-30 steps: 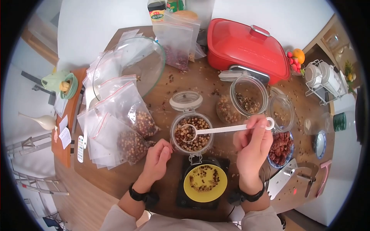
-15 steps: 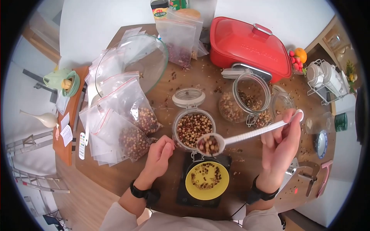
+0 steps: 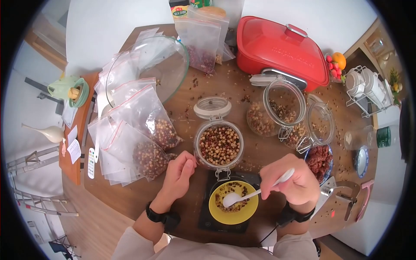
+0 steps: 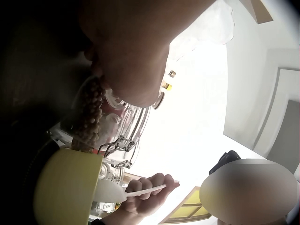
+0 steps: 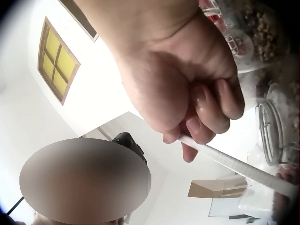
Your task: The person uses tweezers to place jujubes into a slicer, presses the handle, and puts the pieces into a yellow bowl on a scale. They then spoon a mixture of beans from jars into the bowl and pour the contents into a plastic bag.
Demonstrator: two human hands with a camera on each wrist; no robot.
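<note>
The right hand (image 3: 294, 180) grips the handle of a white spoon (image 3: 232, 199), whose bowl is tipped over a yellow bowl (image 3: 234, 219) with mixed peppercorns. That bowl stands on a black scale (image 3: 209, 225). Behind it is an uncapped glass jar of peppercorns (image 3: 219, 146), its lid (image 3: 212, 108) tilted back. The left hand (image 3: 178, 175), fingers curled and holding nothing visible, rests beside the jar's left side. In the right wrist view the fingers (image 5: 211, 112) curl around the spoon handle (image 5: 234, 164). The left wrist view shows the yellow bowl (image 4: 70, 187) close up.
Zip bags of peppercorns (image 3: 149, 160) and a large glass lid (image 3: 173, 82) lie on the left. Behind stands a red cooker (image 3: 281, 52). More glass jars (image 3: 284, 104), a bowl of dark red pieces (image 3: 320, 160) and a cleaver (image 3: 323, 197) are on the right.
The right hand has lifted the filled spoon from the jar, swung it toward the body and turned it over above the yellow bowl. The left hand has hardly moved.
</note>
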